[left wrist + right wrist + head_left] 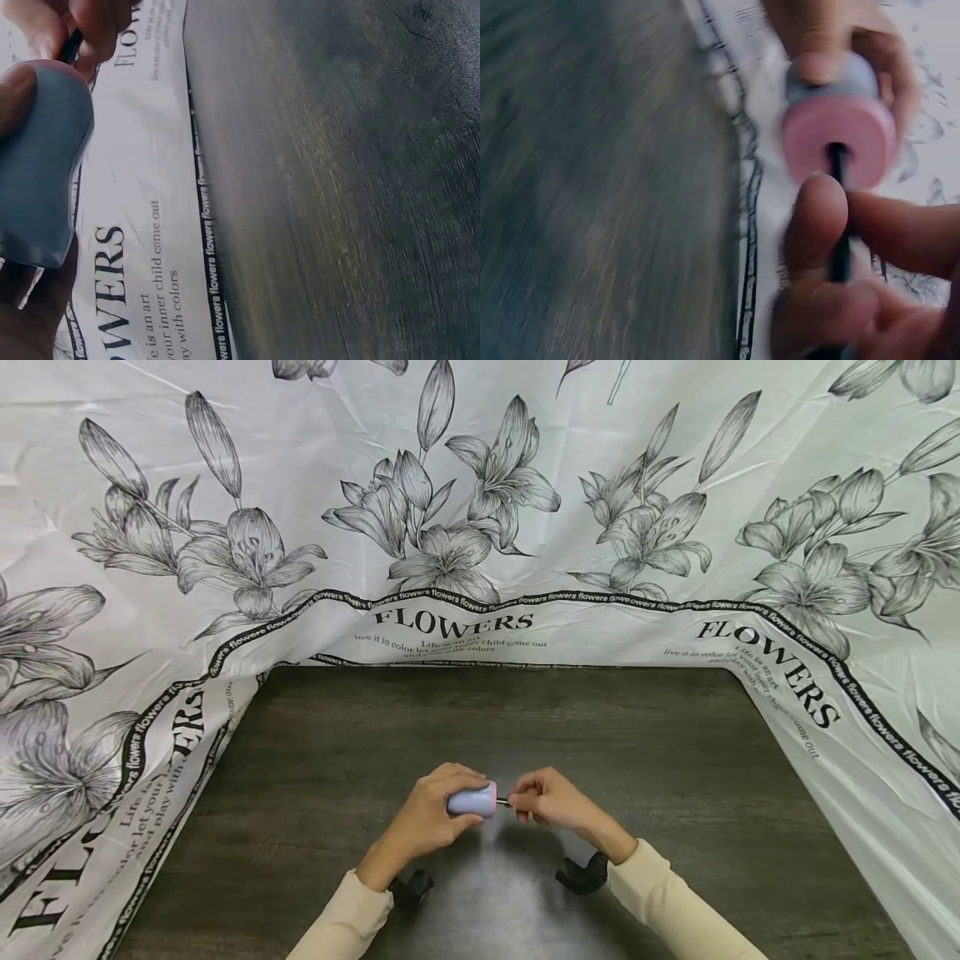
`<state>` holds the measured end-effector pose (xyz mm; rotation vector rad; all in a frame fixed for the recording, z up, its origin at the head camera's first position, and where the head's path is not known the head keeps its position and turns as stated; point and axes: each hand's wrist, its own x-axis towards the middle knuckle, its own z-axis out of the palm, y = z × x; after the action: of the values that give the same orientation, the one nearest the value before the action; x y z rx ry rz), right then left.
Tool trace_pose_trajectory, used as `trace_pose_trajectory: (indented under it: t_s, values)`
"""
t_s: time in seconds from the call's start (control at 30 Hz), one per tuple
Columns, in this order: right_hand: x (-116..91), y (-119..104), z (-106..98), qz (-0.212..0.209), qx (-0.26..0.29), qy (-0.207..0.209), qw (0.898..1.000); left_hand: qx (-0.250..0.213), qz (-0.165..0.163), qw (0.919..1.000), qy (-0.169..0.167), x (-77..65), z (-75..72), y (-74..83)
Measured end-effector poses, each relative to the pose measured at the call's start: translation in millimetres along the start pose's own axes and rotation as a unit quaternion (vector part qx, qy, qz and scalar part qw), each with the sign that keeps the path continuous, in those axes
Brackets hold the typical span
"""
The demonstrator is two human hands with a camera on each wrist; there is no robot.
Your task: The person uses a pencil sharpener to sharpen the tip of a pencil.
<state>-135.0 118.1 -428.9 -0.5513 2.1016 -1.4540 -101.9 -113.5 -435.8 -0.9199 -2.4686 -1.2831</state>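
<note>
Right hand [553,800] — pinching black rod [839,259], left hand [431,812] — gripping blue object [471,802] (pink-ended)

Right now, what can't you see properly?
Head view: the rear end of the black pencil, hidden by the right hand.
Right wrist view: the pencil's front end, hidden inside the lavender sharpener; small print on the cloth, blurred.
Left wrist view: part of the sharpener, cut off by the left edge.
</note>
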Motion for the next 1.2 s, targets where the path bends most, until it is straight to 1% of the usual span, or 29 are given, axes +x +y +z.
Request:
trace_pose_trajectory:
  t_s: [0.03, 0.07, 0.1, 0.13, 0.2, 0.23, 0.3, 0.43, 0.5, 0.57, 0.63, 0.67, 0.7, 0.73, 0.77, 0.8, 0.83, 0.87, 0.9, 0.93, 0.97, 1.0, 1.03, 1.07, 1.1, 1.13, 1.17, 1.2]
  values:
    - [0, 2, 2, -0.033, -0.031, 0.023, 0.999, -0.001, -0.014, 0.9999, -0.002, -0.7, -1.0, -0.2]
    - [-1, 4, 5, -0.065, -0.067, 0.048, 0.994, -0.005, -0.028, 0.9996, -0.004, -1.0, -2.1, -0.5]
    - [-1, 5, 7, -0.101, -0.1, 0.074, 0.987, -0.014, -0.049, 0.9987, -0.006, -1.2, -3.4, -0.9]
    - [-2, 5, 9, -0.135, -0.134, 0.101, 0.977, -0.027, -0.072, 0.997, -0.008, -1.3, -4.9, -1.2]
    - [-2, 5, 12, -0.196, -0.194, 0.149, 0.95, -0.061, -0.118, 0.991, -0.015, -0.9, -8.4, -2.5]
    - [-2, 5, 14, -0.225, -0.219, 0.169, 0.934, -0.078, -0.136, 0.9874, -0.02, -0.1, -10.4, -2.9]
    - [-1, 5, 16, -0.283, -0.268, 0.203, 0.898, -0.117, -0.17, 0.9779, -0.033, 1.6, -14.0, -4.5]
    - [2, 7, 17, -0.379, -0.341, 0.251, 0.823, -0.182, -0.205, 0.959, -0.072, 6.4, -20.5, -6.6]
    - [4, 9, 18, -0.417, -0.365, 0.268, 0.788, -0.212, -0.233, 0.9451, -0.089, 8.4, -23.9, -6.6]
    - [5, 9, 18, -0.45, -0.389, 0.283, 0.752, -0.237, -0.264, 0.9297, -0.099, 10.3, -27.7, -5.4]
    - [7, 10, 18, -0.478, -0.418, 0.3, 0.711, -0.259, -0.29, 0.915, -0.105, 12.1, -30.9, -5.3]
    - [7, 9, 18, -0.491, -0.434, 0.31, 0.689, -0.274, -0.3, 0.9074, -0.108, 12.8, -32.2, -5.4]
    - [8, 9, 19, -0.502, -0.45, 0.321, 0.665, -0.29, -0.307, 0.8998, -0.11, 13.5, -33.2, -5.6]
    - [9, 9, 19, -0.511, -0.462, 0.329, 0.645, -0.308, -0.31, 0.8921, -0.113, 14.0, -33.6, -5.9]
    - [9, 10, 19, -0.52, -0.471, 0.337, 0.628, -0.325, -0.312, 0.8849, -0.118, 14.4, -33.6, -6.5]
    - [10, 10, 19, -0.527, -0.479, 0.343, 0.613, -0.341, -0.314, 0.8778, -0.123, 14.5, -33.4, -7.3]
    - [10, 10, 19, -0.531, -0.484, 0.348, 0.602, -0.357, -0.312, 0.8712, -0.127, 14.6, -33.1, -7.4]
    - [10, 11, 19, -0.536, -0.487, 0.35, 0.595, -0.366, -0.312, 0.8671, -0.128, 14.4, -32.6, -7.4]
    - [11, 11, 19, -0.536, -0.487, 0.35, 0.594, -0.373, -0.311, 0.8645, -0.129, 14.1, -31.6, -7.6]
    - [11, 12, 19, -0.534, -0.486, 0.349, 0.597, -0.376, -0.309, 0.8645, -0.128, 13.7, -30.4, -8.0]
    - [11, 13, 20, -0.53, -0.483, 0.345, 0.606, -0.37, -0.303, 0.8691, -0.125, 13.4, -29.0, -8.3]
    - [11, 13, 20, -0.523, -0.478, 0.34, 0.619, -0.358, -0.292, 0.8788, -0.121, 12.9, -27.2, -8.8]
    - [10, 14, 21, -0.511, -0.47, 0.333, 0.638, -0.345, -0.276, 0.8896, -0.116, 12.4, -25.3, -8.8]
    - [8, 14, 22, -0.493, -0.456, 0.321, 0.668, -0.329, -0.257, 0.9021, -0.109, 12.0, -23.3, -8.8]
    - [6, 13, 22, -0.467, -0.436, 0.305, 0.706, -0.31, -0.24, 0.9147, -0.099, 11.8, -21.2, -8.6]
    - [5, 12, 23, -0.433, -0.406, 0.281, 0.754, -0.286, -0.222, 0.9278, -0.089, 11.7, -19.2, -7.8]
    - [2, 10, 23, -0.387, -0.361, 0.247, 0.811, -0.257, -0.203, 0.9417, -0.079, 11.5, -17.1, -6.7]
    - [1, 8, 22, -0.332, -0.304, 0.208, 0.868, -0.231, -0.183, 0.953, -0.07, 11.0, -15.2, -5.4]
